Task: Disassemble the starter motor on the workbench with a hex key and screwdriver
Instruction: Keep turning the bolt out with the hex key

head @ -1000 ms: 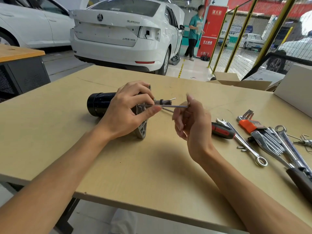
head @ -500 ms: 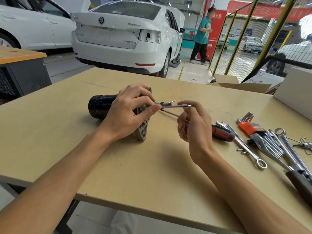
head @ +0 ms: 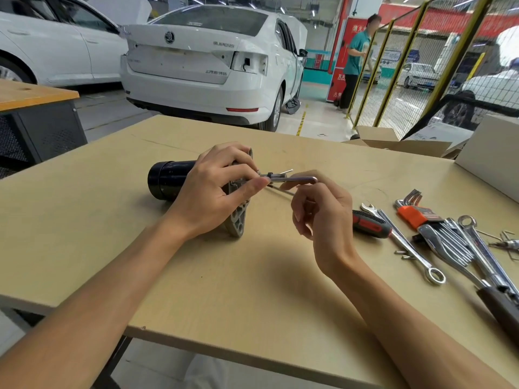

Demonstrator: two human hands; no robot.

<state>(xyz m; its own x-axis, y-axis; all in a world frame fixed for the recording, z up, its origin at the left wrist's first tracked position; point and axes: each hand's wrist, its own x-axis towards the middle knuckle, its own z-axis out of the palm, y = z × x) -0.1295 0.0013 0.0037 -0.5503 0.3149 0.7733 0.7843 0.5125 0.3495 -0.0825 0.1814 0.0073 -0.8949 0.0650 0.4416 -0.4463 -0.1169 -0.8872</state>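
The starter motor (head: 165, 181), a black cylinder with a grey cast flange, lies on its side on the workbench (head: 112, 220). My left hand (head: 213, 197) grips the flange end, its thumb pressed against the shaft of a silver hex key (head: 295, 179). The key's tip sits at the flange; its bend points right. My right hand (head: 323, 217) holds the key's bent end with curled fingers. A red-and-black screwdriver (head: 368, 223) lies on the bench behind my right hand, its shaft partly hidden.
Right of the hands lie a combination wrench (head: 407, 242), an orange hex key set (head: 415, 211), more wrenches (head: 477, 248) and small loose screws (head: 403, 254). Cardboard boxes (head: 393, 141) stand at the back right. A white car and a person are beyond the bench.
My right hand has turned the hex key's bent end and dropped lower beneath it. My left hand stays on the flange. The person in the background has walked right.
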